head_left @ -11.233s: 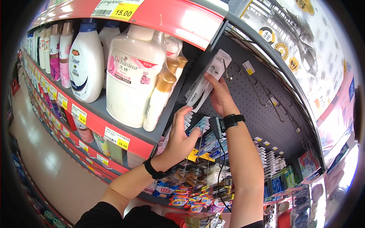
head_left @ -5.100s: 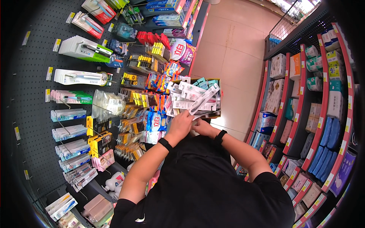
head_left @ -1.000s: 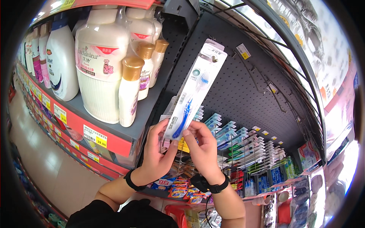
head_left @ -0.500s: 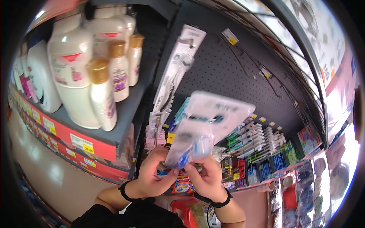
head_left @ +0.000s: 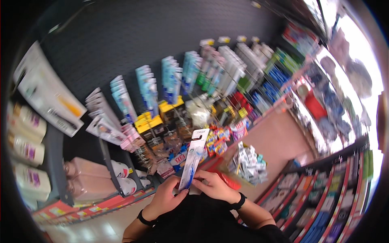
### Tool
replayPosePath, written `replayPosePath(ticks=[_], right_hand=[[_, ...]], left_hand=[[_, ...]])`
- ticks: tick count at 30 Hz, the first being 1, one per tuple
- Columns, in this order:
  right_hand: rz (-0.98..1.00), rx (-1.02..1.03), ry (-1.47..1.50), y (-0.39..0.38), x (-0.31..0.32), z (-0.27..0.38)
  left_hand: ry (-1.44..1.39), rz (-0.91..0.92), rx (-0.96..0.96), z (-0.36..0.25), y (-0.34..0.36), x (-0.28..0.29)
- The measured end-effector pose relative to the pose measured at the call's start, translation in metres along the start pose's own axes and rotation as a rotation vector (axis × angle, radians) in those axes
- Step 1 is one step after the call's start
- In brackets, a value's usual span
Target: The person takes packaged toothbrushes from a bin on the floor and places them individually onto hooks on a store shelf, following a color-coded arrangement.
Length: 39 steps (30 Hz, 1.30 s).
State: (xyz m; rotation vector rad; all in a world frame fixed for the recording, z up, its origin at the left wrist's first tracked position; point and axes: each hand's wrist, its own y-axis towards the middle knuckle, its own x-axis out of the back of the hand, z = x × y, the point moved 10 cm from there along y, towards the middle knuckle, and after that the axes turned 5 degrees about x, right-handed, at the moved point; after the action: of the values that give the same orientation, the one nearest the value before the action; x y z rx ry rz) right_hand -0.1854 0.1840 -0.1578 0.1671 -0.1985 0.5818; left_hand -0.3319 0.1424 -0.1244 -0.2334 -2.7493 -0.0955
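A toothbrush package (head_left: 193, 160), a narrow white card with a clear and blue front, stands tilted in front of my body. My left hand (head_left: 164, 200) is closed on its lower end, with the thumb over the front. Thumb and fingers of my right hand (head_left: 216, 187) pinch the lower right edge, close to the left thumb. The back of the package is hidden. Beyond it, several rows of packaged toothbrushes (head_left: 172, 79) hang on a dark pegboard (head_left: 142, 30).
White bottles (head_left: 30, 152) stand on a shelf at the left, above pink bottles (head_left: 91, 178). Bright packets (head_left: 219, 139) lie low on the display. A box of small white packages (head_left: 247, 164) sits on the floor near a red stool (head_left: 229, 181). Shelving (head_left: 312, 202) runs along the right.
The view has swung right and down toward the hanging toothbrushes. The package, large and blurred near the view before, is now lower and farther off. Both hands still hold it.
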Motion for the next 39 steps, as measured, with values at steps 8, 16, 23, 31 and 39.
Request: replayPosePath(ticks=[8, 16, 23, 31, 39], right_hand=[[-0.123, -0.201, 0.063, -0.066, 0.029, -0.056], [-0.210, -0.269, 0.090, -0.116, 0.065, -0.105], [-0.228, -0.408, 0.198, -0.147, 0.107, -0.136], [-0.402, -0.431, 0.552, -0.182, 0.162, -0.190], [-0.666, -0.582, 0.260, -0.239, 0.245, -0.236]], left_hand=[[0.108, 0.293, 0.009, 0.009, 0.026, -0.079], [0.108, 0.469, 0.100, 0.010, 0.054, -0.154], [0.094, 0.583, 0.184, 0.017, 0.077, -0.215], [0.065, 0.651, 0.197, 0.031, 0.112, -0.296], [0.312, 0.696, 0.083, 0.015, 0.156, -0.387]])
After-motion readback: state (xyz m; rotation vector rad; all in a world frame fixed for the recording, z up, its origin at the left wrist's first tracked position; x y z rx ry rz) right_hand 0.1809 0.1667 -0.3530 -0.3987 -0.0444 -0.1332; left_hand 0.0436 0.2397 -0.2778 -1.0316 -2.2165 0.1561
